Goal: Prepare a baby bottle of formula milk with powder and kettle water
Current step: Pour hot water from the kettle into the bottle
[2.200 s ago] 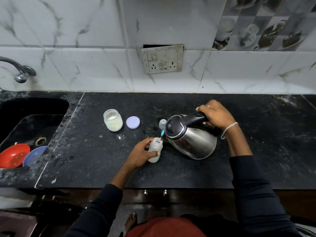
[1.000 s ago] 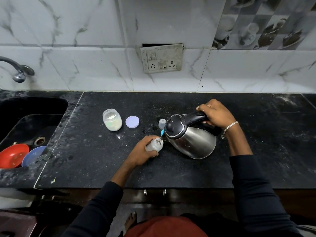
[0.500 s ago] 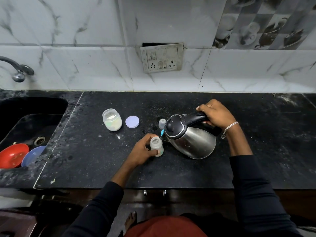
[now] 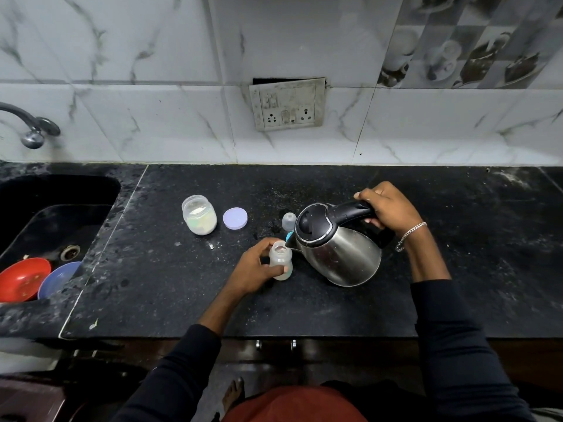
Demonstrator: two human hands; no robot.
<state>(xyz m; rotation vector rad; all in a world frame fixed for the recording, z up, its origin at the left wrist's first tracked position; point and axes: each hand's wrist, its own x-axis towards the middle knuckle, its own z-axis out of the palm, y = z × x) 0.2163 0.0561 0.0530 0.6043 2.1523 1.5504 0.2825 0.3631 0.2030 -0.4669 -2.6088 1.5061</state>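
Note:
A small clear baby bottle (image 4: 281,259) stands upright on the black counter (image 4: 304,306), gripped around its side by my left hand (image 4: 254,268). A steel kettle (image 4: 336,249) with a black lid is tilted left, its spout right at the bottle's open mouth. My right hand (image 4: 388,207) grips the kettle's black handle. Behind the spout lie the bottle's clear cap (image 4: 288,221) and a bit of blue teat ring (image 4: 289,236). An open jar of white powder (image 4: 199,214) stands at the back left, its lilac lid (image 4: 235,218) lying beside it.
A black sink (image 4: 58,214) at the left holds a red bowl (image 4: 23,280) and a blue bowl (image 4: 58,280), under a tap (image 4: 29,129). A socket plate (image 4: 288,103) hangs on the marble-tiled wall. White powder specks lie on the counter near the jar.
My left hand tilted the bottle toward the spout, then stood it upright again and slightly nearer the kettle. The kettle stays tilted in my right hand.

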